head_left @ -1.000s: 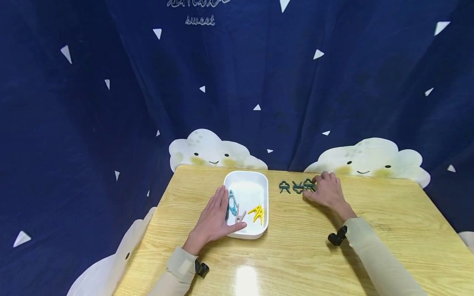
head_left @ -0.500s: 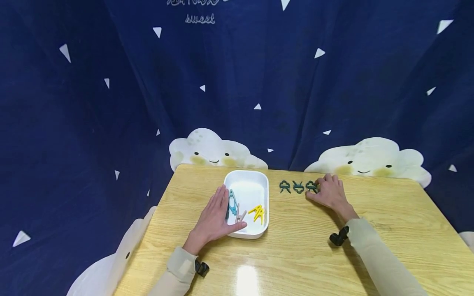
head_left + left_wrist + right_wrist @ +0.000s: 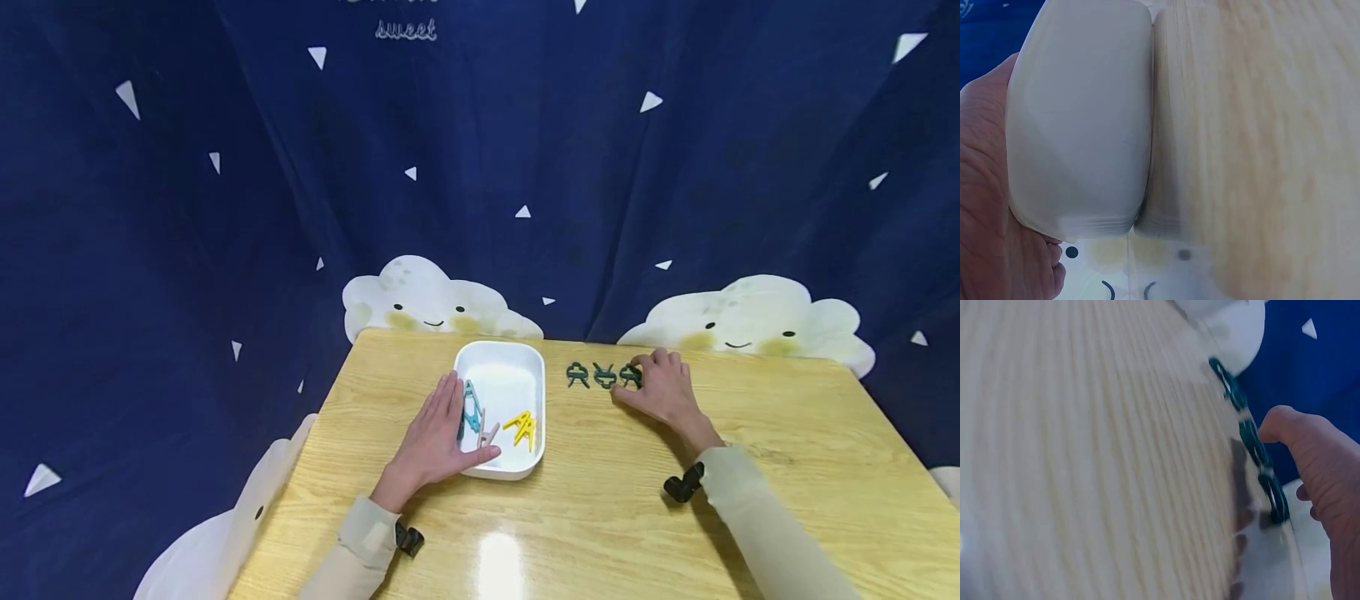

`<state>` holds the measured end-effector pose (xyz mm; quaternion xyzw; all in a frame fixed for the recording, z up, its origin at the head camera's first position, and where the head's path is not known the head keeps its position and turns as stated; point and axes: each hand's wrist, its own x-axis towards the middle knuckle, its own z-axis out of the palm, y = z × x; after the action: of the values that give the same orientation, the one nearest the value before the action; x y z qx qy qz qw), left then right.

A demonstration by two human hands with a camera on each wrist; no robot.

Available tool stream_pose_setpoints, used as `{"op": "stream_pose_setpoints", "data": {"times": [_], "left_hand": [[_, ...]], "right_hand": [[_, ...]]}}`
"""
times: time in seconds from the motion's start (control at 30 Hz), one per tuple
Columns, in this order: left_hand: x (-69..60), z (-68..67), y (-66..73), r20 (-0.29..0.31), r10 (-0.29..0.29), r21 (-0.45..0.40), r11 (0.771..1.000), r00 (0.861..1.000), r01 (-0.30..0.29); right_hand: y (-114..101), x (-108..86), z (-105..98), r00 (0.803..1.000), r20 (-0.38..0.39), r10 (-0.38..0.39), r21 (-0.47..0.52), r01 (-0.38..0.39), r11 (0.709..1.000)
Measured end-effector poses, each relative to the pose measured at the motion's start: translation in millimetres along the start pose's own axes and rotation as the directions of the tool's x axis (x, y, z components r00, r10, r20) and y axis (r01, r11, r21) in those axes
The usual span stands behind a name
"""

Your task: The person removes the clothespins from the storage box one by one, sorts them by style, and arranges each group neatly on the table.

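In the head view, a white tray (image 3: 510, 473) holds light-blue clothespins (image 3: 472, 408), a pale pink clothespin (image 3: 486, 435) and yellow clothespins (image 3: 523, 428). My left hand (image 3: 431, 446) rests along the tray's left wall, fingers straight and thumb spread over the near edge. To the tray's right, three dark green plastic clips lie in a row: a left clip (image 3: 577, 374), a middle clip (image 3: 605, 376) and a right clip (image 3: 632, 375). My right hand (image 3: 663, 392) is bent around the right clip, thumb apart from it near the middle clip. Its other fingertips are partly hidden.
The wooden table (image 3: 585, 517) bears everything. A dark blue curtain (image 3: 480, 167) with white clouds and triangles hangs right behind its far edge. Black wrist straps sit at both cuffs.
Between the first two frames the right clip shifted slightly right, away from the middle one. Since then my right thumb has moved a little left while the clip stayed. The left hand has not moved.
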<state>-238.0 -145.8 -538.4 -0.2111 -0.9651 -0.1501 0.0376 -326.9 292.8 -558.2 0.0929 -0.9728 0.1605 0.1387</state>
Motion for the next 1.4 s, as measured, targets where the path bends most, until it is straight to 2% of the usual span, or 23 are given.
{"op": "stream_pose_setpoints", "data": {"times": [0.23,0.53,0.73,0.87,0.97,1.13,1.23,1.33,1.4], "left_hand": [[0.5,0.3,-1.3,0.011,-0.020,-0.003,1.000,1.000,0.020],[-0.1,-0.1,1.0,-0.029,-0.001,-0.037,0.999,1.000,0.000],[0.0,0.2,2.7,-0.020,0.005,-0.036,0.999,1.000,-0.006],[0.6,1.3,2.2,-0.008,0.006,-0.019,1.000,1.000,-0.006],[1.4,1.3,1.3,-0.001,0.008,-0.007,1.000,1.000,-0.008],[1.4,1.0,1.7,-0.021,0.032,0.010,0.999,0.999,-0.031],[1.2,0.1,2.8,-0.026,0.041,0.000,0.999,0.999,-0.041],[0.8,-0.8,1.8,-0.017,0.033,-0.012,0.999,0.999,-0.033],[0.4,-1.9,0.1,-0.019,0.026,-0.013,1.000,0.999,-0.027]], "right_hand": [[-40,3.2,2,0.992,-0.071,-0.107,0.049,0.111,0.993],[-100,6.2,3,0.971,-0.081,-0.226,0.086,0.233,0.969],[-140,6.0,8,0.953,-0.054,-0.298,0.116,0.303,0.946],[-166,5.1,14,0.939,-0.015,-0.345,0.115,0.344,0.932],[-186,4.8,17,0.922,0.056,-0.382,0.118,0.374,0.920],[-212,1.2,26,0.862,0.192,-0.469,0.126,0.453,0.883],[-218,-0.7,34,0.830,0.240,-0.503,0.076,0.501,0.862],[-222,-0.9,38,0.821,0.264,-0.506,0.015,0.521,0.853],[-223,-0.1,41,0.822,0.273,-0.500,-0.007,0.521,0.853]]}}
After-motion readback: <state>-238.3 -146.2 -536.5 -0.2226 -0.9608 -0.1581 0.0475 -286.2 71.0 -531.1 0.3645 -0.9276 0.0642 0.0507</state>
